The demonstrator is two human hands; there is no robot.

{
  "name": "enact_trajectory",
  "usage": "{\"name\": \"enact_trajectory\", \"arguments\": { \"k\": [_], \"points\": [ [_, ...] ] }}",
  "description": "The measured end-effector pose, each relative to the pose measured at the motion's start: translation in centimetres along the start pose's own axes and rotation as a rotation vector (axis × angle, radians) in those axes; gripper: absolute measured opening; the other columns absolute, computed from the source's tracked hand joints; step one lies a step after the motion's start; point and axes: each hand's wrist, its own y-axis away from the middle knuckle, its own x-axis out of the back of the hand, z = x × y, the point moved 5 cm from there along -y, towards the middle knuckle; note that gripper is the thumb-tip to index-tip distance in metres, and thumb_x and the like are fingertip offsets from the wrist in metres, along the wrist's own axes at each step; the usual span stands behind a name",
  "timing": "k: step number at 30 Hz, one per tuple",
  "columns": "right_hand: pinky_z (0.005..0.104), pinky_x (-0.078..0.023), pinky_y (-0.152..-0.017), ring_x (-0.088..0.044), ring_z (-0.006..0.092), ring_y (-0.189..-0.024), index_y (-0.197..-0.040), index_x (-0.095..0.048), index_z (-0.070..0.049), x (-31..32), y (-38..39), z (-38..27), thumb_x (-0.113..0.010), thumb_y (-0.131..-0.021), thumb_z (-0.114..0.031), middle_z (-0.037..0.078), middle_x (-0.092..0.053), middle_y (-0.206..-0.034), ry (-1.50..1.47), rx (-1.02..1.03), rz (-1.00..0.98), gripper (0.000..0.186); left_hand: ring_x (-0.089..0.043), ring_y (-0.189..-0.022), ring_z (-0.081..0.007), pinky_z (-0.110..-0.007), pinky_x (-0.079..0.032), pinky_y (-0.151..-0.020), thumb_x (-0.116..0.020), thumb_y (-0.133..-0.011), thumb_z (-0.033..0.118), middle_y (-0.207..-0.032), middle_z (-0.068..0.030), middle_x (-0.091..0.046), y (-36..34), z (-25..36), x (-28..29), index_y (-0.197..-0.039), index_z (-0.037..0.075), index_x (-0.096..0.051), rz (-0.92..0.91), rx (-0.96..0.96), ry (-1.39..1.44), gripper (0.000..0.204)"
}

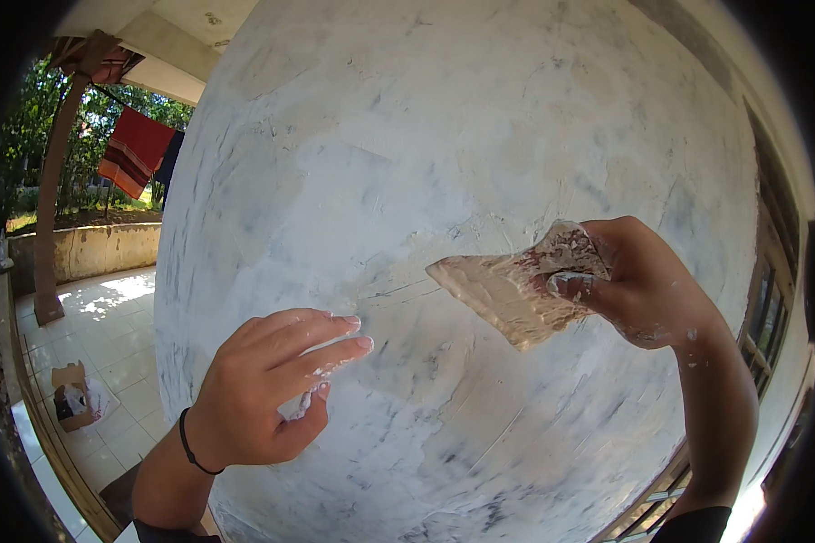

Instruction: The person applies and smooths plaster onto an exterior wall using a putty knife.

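Scraper (493,291) clasped in right hand (638,288) before patchy wall (353,208)

The right hand wraps firmly round the paste-coated scraper, which points left; whether it touches the wall is unclear. Lower left, the left hand (276,389) is half-curled, white-smeared, holding nothing visible.

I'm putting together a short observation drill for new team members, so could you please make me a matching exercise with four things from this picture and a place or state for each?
Things:
1. Right hand
2. Left hand
3. Red striped cloth
4. Cardboard box

Places and states:
A. On the tiled floor
B. Has a dark band around its wrist
C. Hangs at the upper left of the view
D. Grips a flat tool smeared with paste

Right pairs: 1-D, 2-B, 3-C, 4-A
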Motion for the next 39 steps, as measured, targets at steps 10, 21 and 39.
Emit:
{"name": "enact_trajectory", "arguments": {
  "k": [10, 21, 39],
  "points": [
    [0.03, -0.048, -0.067, -0.057, 0.0151, -0.065, -0.096, -0.063, 0.007, 3.3, -6.3, -3.2, -0.065, -0.075, -0.008, 0.011, -0.066, -0.077, 0.053, -0.024, 0.314, 0.025, -0.06, -0.096, -0.0297, -0.036, -0.049, -0.078, -0.055, -0.067, 0.0, -0.104, -0.0144, -0.063, -3.0, -6.2, 4.7, -0.106, 0.004, -0.064, 0.011, -0.129, -0.071, 0.041],
    [0.0344, -0.049, -0.076, -0.063, 0.0223, -0.087, -0.117, -0.055, 0.004, 8.8, -14.3, -8.9, -0.066, -0.077, -0.012, 0.017, -0.064, -0.097, 0.5, 0.004, 0.675, 0.044, -0.06, -0.089, -0.0273, -0.036, -0.046, -0.077, -0.053, -0.067, -0.004, -0.1, -0.0115, -0.064, -8.0, -9.8, 7.1, -0.1, 0.003, -0.064, 0.004, -0.324, -0.058, 0.036],
    [0.0417, -0.053, -0.072, -0.062, 0.0308, -0.09, -0.112, -0.061, -0.013, 7.5, -20.3, -7.1, -0.049, -0.08, 0.001, 0.013, -0.064, -0.096, 0.938, -0.083, 0.809, 0.037, -0.061, -0.088, -0.0223, -0.035, -0.042, -0.078, -0.056, -0.072, 0.0, -0.094, -0.0088, -0.067, -10.2, -11.9, 6.2, -0.098, 0.005, -0.066, 0.153, -0.304, -0.143, 0.029]
  ]
}}
